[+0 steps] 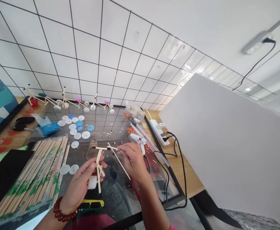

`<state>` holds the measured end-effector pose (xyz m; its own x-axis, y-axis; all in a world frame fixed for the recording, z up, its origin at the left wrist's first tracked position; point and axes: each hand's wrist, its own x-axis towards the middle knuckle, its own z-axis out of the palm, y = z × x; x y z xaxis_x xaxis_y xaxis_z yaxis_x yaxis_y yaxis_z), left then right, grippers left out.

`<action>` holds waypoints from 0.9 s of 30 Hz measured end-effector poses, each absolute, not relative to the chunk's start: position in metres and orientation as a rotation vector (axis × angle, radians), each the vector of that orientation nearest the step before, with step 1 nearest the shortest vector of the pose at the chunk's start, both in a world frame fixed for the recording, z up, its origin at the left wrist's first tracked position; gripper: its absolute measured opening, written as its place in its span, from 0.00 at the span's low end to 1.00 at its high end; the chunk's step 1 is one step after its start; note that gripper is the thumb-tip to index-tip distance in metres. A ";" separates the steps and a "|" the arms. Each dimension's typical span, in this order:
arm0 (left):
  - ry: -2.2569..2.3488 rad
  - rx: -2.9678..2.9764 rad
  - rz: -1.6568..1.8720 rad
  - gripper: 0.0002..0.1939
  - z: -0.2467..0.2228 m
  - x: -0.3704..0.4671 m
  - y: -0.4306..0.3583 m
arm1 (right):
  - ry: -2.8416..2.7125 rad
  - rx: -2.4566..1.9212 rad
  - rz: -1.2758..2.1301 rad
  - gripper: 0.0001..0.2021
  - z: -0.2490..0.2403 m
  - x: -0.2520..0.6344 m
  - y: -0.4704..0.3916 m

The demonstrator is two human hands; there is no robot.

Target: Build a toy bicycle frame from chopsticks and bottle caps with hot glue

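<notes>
My left hand [81,177] is closed around a small frame of glued wooden sticks [98,169], holding it upright above the glass tabletop. The frame's short crossbar [101,148] has black pieces at both ends. My right hand [133,159] pinches a thin, pale stick [114,148] whose tip meets the crossbar's right end; the fingers partly cover it. Another slim stick [120,164] slants down beside my right hand, and I cannot tell whether it is touched. Near my left palm shows a white cap [92,182].
Bundled chopsticks [34,172] lie at left, white and blue bottle caps [85,134] behind. Finished stick bikes [81,103] line the tiled wall. A glue gun [138,138], power strip [159,131] and black cables [184,172] are at right. A yellow cutter [94,203] is in front.
</notes>
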<state>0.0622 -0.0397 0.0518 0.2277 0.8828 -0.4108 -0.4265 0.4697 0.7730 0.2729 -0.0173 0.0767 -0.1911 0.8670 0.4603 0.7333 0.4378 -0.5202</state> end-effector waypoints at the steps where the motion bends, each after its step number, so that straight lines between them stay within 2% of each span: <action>1: 0.964 0.572 0.972 0.26 0.052 0.062 -0.040 | -1.991 -1.340 0.235 0.12 0.077 0.273 -0.018; 27: 0.949 0.603 0.944 0.26 0.049 0.060 -0.040 | -1.995 -1.280 0.148 0.13 0.082 0.273 -0.023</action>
